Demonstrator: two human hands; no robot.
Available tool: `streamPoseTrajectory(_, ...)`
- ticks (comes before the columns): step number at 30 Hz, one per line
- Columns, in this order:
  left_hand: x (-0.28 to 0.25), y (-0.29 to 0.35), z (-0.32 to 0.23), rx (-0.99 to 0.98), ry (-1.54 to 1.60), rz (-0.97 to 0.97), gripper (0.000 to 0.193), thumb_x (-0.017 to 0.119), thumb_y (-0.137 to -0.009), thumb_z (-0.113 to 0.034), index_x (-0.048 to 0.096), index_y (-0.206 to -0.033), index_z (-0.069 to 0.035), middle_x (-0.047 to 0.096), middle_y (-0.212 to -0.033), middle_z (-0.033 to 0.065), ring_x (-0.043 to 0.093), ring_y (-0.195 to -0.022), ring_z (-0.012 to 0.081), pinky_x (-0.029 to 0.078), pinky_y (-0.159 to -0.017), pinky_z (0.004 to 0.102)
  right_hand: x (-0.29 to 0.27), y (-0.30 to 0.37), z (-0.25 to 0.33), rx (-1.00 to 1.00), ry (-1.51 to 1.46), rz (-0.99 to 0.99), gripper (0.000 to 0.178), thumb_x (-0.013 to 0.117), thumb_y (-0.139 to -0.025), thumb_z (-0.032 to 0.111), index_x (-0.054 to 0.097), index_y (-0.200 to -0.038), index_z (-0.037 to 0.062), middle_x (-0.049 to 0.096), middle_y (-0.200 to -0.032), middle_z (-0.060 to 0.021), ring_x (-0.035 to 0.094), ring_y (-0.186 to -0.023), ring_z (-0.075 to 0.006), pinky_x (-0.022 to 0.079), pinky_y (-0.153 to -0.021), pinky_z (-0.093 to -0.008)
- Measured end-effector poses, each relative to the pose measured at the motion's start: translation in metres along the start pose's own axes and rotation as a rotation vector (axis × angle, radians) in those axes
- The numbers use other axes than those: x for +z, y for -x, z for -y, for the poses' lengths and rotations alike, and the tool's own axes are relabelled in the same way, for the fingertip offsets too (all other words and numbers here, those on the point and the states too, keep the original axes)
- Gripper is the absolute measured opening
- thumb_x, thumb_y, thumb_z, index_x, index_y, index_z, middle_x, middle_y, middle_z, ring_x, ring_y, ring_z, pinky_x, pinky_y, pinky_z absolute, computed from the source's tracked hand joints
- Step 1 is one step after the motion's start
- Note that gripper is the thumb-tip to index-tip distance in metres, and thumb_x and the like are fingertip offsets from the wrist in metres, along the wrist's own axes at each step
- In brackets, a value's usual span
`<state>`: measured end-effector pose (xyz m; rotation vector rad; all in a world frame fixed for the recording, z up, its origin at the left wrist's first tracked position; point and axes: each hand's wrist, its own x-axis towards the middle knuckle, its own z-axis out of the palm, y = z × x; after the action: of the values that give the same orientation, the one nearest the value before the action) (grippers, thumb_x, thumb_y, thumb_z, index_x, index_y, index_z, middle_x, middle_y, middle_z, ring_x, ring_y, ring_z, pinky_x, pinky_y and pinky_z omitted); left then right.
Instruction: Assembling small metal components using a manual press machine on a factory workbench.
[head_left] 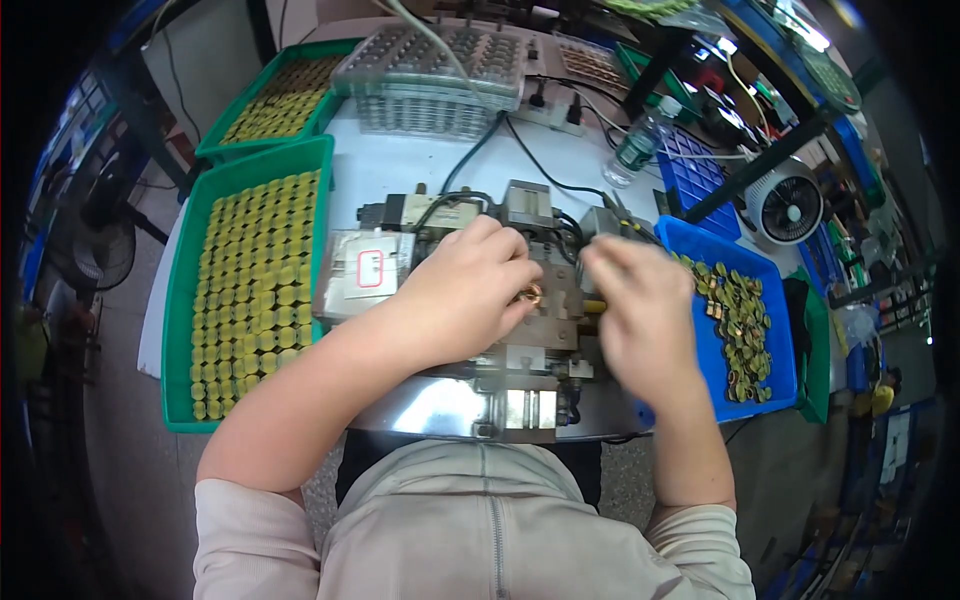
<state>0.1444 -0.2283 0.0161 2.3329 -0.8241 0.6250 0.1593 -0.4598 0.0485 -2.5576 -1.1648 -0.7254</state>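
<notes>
My left hand (468, 290) reaches over the middle of a metal bench fixture (552, 335), its thumb and fingers closed on a small copper-coloured coil (531, 295). The fingers partly cover the coil. To the right of the fixture is my right hand (648, 318), blurred by motion, its fingers bent toward the fixture's right side. Whether anything is in those fingers does not show. On the fixture's left sits a clear-covered block with a white label (375, 268), just beyond my left forearm.
Green trays (325, 190) of yellow-topped round parts stand at left. A blue bin (785, 350) at right holds loose similar parts. Behind are stacked clear plastic trays (420, 105), a water bottle (640, 145), dark cables (525, 150) and a small fan (790, 205).
</notes>
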Motion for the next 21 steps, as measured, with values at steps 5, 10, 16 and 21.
streamPoseTrajectory(5,0.011,-0.010,0.008,0.060,-0.136,0.274,0.021,0.070,-0.081,-0.014,0.067,-0.099,-0.005,0.061,-0.098,0.0100,0.056,-0.094,0.0294,0.050,-0.085,0.0375,-0.060,0.033,-0.092,0.280,0.062,-0.245,0.036,0.060,-0.078,0.000,0.071,-0.112,0.0067,0.069,-0.112,-0.0084,0.062,-0.100,-0.0260,0.039,-0.094,-0.0390)
streamPoseTrajectory(10,0.011,-0.018,-0.001,0.071,-0.138,0.297,0.021,0.070,-0.081,-0.013,0.065,-0.099,-0.004,0.061,-0.097,0.0112,0.056,-0.092,0.0296,0.050,-0.085,0.0389,-0.053,0.075,-0.173,0.822,0.358,0.095,0.023,0.058,-0.087,0.011,0.075,-0.102,0.0049,0.074,-0.103,-0.0093,0.066,-0.094,-0.0305,0.042,-0.091,-0.0415)
streamPoseTrajectory(16,-0.014,-0.029,-0.015,-0.133,0.070,0.136,0.021,0.063,-0.085,-0.005,0.062,-0.105,-0.001,0.062,-0.098,0.0120,0.057,-0.087,0.0237,0.049,-0.078,0.0316,-0.009,0.091,-0.208,0.947,0.389,0.503,0.022,0.061,-0.087,0.017,0.074,-0.102,0.0071,0.073,-0.104,-0.0109,0.066,-0.093,-0.0330,0.043,-0.090,-0.0465)
streamPoseTrajectory(21,-0.061,0.012,0.004,-0.766,0.793,-0.120,0.025,0.059,-0.088,-0.002,0.062,-0.113,-0.001,0.061,-0.095,0.0082,0.051,-0.074,0.0111,0.041,-0.065,0.0202,0.035,0.099,-0.224,0.890,0.483,0.507,0.026,0.066,-0.086,0.026,0.070,-0.103,0.0068,0.070,-0.105,-0.0143,0.066,-0.092,-0.0349,0.045,-0.090,-0.0477)
